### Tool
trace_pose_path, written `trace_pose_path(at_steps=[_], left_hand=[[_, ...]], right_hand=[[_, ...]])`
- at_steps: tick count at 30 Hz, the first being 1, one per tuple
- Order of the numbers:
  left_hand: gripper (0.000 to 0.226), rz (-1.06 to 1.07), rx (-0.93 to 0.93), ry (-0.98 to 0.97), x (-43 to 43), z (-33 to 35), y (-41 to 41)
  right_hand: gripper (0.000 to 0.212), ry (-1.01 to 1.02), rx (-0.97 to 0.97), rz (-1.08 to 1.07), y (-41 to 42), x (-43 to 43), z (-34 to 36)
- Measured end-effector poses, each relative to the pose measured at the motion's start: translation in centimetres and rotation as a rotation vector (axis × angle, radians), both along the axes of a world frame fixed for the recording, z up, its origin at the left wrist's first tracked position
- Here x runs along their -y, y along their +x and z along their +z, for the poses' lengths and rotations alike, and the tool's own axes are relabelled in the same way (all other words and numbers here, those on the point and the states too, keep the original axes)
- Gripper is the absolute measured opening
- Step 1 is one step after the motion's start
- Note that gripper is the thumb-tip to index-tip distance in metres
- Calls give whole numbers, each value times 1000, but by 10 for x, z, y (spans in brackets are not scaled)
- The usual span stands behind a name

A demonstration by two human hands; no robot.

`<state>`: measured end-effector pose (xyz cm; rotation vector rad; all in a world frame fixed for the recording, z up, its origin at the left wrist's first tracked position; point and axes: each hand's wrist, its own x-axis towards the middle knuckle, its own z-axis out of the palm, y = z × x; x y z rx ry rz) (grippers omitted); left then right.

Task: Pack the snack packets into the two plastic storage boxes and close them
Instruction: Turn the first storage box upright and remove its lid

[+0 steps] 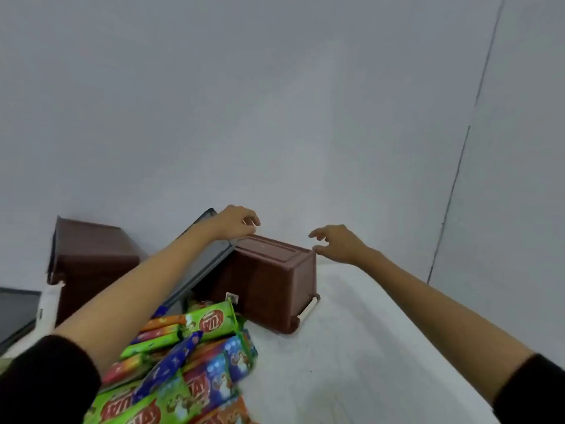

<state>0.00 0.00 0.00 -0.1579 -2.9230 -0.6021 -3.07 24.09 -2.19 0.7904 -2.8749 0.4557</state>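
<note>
A brown plastic storage box (269, 283) lies tipped on the white table, its dark lid (201, 261) swung open to the left. My left hand (237, 223) rests at the box's upper far edge by the lid hinge, fingers curled; whether it grips the edge I cannot tell. My right hand (336, 243) hovers open just right of the box's top corner, fingers spread. A second brown box (91, 264) stands at the back left. A heap of green, blue and orange snack packets (189, 356) lies in front of the tipped box.
The white table (367, 347) stretches to the right of the packets. A grey wall rises directly behind the boxes. A dark flat lid or panel (16, 313) lies at the far left edge, beside a white object (49, 301).
</note>
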Motion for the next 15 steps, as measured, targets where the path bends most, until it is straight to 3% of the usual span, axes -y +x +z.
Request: trace_pose_path(at_steps=[7,15], left_hand=[[33,110,-8,6,-25,-39,-67],[32,301,1,-89,-37,-89,-84]], right_hand=[[46,0,65,49,-66,14,-32],[50,8,164,145,-116,27,-73]])
